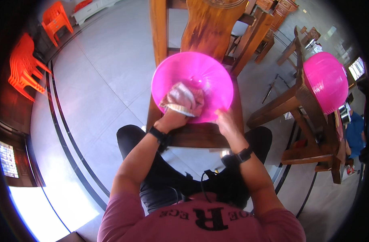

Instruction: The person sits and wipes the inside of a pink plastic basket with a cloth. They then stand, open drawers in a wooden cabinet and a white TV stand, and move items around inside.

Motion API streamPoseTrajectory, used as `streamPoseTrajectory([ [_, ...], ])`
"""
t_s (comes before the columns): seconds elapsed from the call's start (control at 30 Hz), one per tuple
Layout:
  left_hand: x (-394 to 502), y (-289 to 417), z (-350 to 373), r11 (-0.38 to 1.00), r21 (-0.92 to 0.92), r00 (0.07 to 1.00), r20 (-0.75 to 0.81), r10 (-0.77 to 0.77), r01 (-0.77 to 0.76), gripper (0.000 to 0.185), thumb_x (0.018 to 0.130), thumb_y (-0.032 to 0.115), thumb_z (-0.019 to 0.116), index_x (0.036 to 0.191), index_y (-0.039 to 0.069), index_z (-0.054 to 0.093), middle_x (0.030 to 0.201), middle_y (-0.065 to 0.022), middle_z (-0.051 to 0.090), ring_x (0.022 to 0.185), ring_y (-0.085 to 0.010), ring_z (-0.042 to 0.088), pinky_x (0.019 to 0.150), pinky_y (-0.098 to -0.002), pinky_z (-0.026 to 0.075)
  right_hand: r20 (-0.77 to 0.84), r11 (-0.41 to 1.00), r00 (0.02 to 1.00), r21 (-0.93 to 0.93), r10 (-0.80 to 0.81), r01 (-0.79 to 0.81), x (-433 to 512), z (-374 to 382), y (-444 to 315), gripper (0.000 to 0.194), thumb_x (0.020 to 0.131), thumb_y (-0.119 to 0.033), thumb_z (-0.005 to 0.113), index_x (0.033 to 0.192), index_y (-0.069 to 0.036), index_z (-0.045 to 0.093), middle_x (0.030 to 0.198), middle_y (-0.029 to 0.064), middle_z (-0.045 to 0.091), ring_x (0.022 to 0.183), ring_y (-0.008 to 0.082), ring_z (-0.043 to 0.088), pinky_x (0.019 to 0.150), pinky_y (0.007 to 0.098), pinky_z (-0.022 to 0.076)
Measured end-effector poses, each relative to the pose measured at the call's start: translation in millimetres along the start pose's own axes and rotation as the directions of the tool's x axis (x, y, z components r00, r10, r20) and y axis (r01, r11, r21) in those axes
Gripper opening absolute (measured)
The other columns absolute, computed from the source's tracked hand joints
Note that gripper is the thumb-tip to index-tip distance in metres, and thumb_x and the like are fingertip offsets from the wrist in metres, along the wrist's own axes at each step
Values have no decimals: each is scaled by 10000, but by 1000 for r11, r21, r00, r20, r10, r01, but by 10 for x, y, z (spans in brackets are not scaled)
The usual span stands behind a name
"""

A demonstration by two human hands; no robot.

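A bright pink plastic basin (216, 75) stands over the seat of a wooden chair (187, 136) in front of me, its hollow side facing me. My left hand (171, 119) holds a crumpled cloth (181, 98), reddish and whitish, against the inside of the basin at its lower left; the cloth hides most of the fingers. With my right hand (225, 121) I grip the basin's rim at the lower right, thumb on the inner side. Parts of the basin and cloth are blurred.
At the right, another pink basin (326, 81) rests bottom outward on a wooden table (305, 93). A person in blue (355, 133) is beyond it. Stacked orange plastic chairs (26, 68) stand at the left, another orange chair (55, 21) behind. My knees flank the chair seat.
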State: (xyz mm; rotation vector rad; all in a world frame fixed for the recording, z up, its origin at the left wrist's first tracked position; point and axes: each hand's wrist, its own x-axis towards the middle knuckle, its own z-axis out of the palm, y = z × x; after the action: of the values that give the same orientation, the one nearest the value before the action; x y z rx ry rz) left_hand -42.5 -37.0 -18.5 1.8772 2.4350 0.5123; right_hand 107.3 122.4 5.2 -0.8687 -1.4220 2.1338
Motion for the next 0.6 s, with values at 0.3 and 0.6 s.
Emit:
streamPoseTrajectory([
  [0.3, -652, 398, -424, 671, -718, 982, 161, -99, 185, 429, 953, 261, 611, 1307, 29, 543, 1267, -174, 581, 1186, -321, 541, 1018, -391, 415, -50, 984, 983, -16, -177, 176, 64, -204, 100, 347, 825, 37, 503, 1161, -14, 575, 868, -43, 504, 705, 67, 434, 609, 243, 403],
  [0.6, -1255, -40, -1148, 999, -21, 932, 359, 46, -41, 347, 943, 258, 602, 1230, 63, 616, 1298, -146, 588, 1173, -304, 564, 974, -409, 454, 509, 579, 782, -534, -361, 615, 358, -1052, -217, 978, 814, -300, 800, 1532, -64, 179, 1497, 230, 370, 1370, 361, 378, 1118, 472, 333],
])
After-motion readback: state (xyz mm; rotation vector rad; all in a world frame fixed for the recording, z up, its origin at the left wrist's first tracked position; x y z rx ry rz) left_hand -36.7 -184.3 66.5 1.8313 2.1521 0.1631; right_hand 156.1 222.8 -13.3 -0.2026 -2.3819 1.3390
